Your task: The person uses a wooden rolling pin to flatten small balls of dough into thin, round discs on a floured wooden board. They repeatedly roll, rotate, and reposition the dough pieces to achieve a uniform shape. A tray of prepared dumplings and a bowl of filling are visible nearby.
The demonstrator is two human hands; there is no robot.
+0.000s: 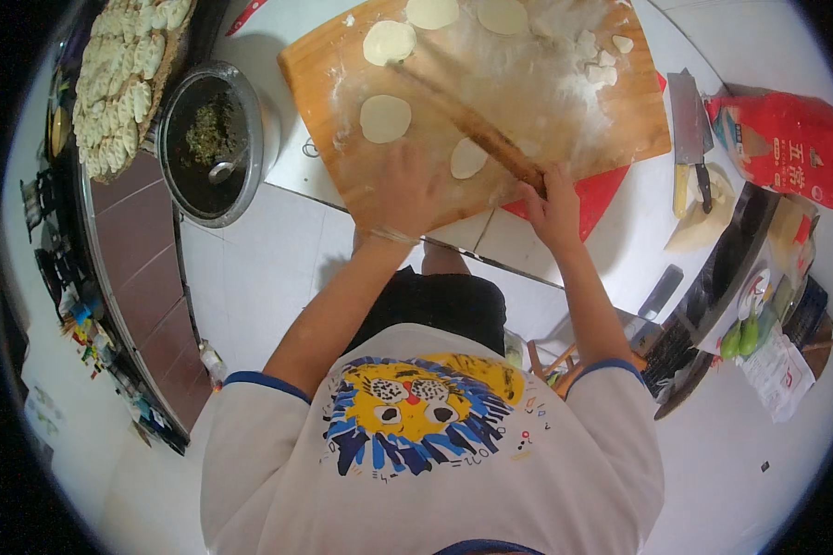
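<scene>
1. Indoors: pale tiled floor [250, 264], white table [611, 273], and on it a wooden board [313, 74], its edges bent by the fisheye.
2. Writing: a red bag [791, 153] at the table's right carries large pale characters; a white package [780, 372] below it shows a red mark, its other print too small to make out. My pale shirt [250, 444] bears a lion print with small scattered symbols.
3. Rolling pin [491, 139]: long, brown, dusted paler toward its far end. Lies slantwise over the board, near end at lower right, far end toward upper left.
4. Dough rounds [385, 119]: five, cream-coloured, flat, roughly circular, spread across the board. One lies just beside the pin's near half; the topmost is cut by the view's edge. Small dough pieces [602, 69] sit in flour at upper right.
5. My right hand [557, 208] grasps the pin's near end.
6. My left hand [403, 190] is blurred above the board's near-left part, close to a round; cannot tell whether it holds anything.
7. Left of the board: a metal bowl [178, 176] with dark green filling [211, 134] and a spoon [222, 172].
</scene>
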